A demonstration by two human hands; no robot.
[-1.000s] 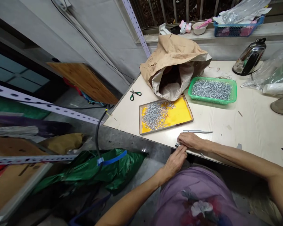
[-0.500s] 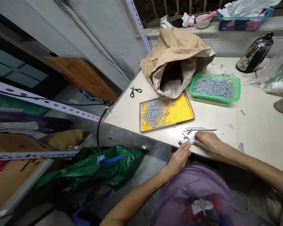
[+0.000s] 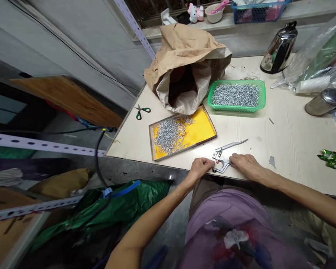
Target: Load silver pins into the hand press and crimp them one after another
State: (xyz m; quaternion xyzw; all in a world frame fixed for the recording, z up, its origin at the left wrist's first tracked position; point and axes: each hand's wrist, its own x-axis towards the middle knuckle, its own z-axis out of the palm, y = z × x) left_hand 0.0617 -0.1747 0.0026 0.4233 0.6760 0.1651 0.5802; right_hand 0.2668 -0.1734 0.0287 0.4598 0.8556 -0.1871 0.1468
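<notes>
- The silver hand pliers [image 3: 226, 164] are near the front edge of the table [image 3: 294, 149], with their two handles spread wide apart.
- The right hand [image 3: 245, 165] has its fingers clamped on the end of the lower handle.
- The left hand [image 3: 200, 169] is right by the head of the pliers. Its thumb and pointing finger are pinched together, but I can't tell if they hold a tiny thing.
- A low cardboard tray [image 3: 203, 125] with a yellow bottom is just past the left hand. Small metal pins [image 3: 169, 136] make a pile, mostly on its left side.
- A green plastic basket [image 3: 236, 108], farther back and to the right, is full of small silver pieces [image 3: 236, 94].
- A big brown paper bag [image 3: 184, 41] is behind the tray.
- Scissors [image 3: 142, 110] lie left of the tray.
</notes>
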